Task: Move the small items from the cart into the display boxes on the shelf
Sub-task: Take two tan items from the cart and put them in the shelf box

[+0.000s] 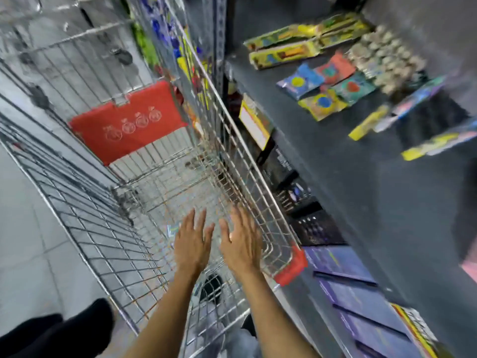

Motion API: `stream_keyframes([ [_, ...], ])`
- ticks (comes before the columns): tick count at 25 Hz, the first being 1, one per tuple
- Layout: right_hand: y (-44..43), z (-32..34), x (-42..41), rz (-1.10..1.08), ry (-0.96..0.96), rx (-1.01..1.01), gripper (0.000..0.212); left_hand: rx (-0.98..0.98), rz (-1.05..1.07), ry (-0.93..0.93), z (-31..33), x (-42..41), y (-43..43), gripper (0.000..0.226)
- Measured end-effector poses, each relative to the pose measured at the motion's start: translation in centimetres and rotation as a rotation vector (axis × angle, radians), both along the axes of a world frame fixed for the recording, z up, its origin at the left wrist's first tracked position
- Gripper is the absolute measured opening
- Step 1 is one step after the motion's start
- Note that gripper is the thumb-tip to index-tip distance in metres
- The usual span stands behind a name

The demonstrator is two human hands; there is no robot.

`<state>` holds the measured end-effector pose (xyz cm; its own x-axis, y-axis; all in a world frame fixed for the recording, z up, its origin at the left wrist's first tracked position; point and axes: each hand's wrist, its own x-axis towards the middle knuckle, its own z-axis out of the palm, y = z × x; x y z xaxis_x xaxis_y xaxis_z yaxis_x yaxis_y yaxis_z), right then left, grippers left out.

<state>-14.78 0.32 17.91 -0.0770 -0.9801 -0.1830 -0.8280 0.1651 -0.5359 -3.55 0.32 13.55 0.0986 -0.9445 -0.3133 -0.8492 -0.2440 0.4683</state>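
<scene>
A wire shopping cart (232, 140) fills the middle of the blurred head view, with a red child-seat flap (126, 122) at its far end. My left hand (192, 244) and my right hand (241, 244) reach side by side into the basket, palms down, fingers spread, holding nothing. I can make out no small items on the wire bottom beneath them. To the right, the dark shelf (335, 156) carries colourful packets (325, 86), long yellow-green packs (296, 45) and a tray of small pale items (384, 58).
A yellow price tag (254, 122) hangs on the shelf edge close to the cart's right rim. Purple boxes (361, 288) lie on the lower shelf. A red corner bumper (291, 264) touches the shelving. Grey tiled floor (23, 228) lies left; a dark shoe (64, 326) shows bottom left.
</scene>
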Motion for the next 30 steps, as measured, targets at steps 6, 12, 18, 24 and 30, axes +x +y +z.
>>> stream_keyframes([
  [6, -0.7, -9.2, -1.3, -0.13, 0.082, 0.393, 0.051, 0.494, 0.393, 0.407, -10.4, -4.2, 3.0, 0.055],
  [12, -1.4, -12.3, -2.1, -0.2, 0.172, 0.447, 0.038, 0.597, 0.806, 0.512, -11.2, -7.0, 2.2, 0.044],
  [18, -1.0, -13.2, -2.2, -0.29, 0.164, 0.496, 0.048, 0.387, 0.831, 0.481, -9.5, -8.3, 1.9, 0.039],
  [24, -1.2, -13.3, -2.6, -0.504, -0.004, 0.427, 0.049, -0.075, 0.313, 0.071, -10.1, -4.1, 1.0, 0.041],
  [30, -0.9, -12.2, -1.7, -0.297, 0.265, 0.511, 0.066, 0.043, 0.007, 0.058, -10.9, -3.4, 0.7, 0.037],
])
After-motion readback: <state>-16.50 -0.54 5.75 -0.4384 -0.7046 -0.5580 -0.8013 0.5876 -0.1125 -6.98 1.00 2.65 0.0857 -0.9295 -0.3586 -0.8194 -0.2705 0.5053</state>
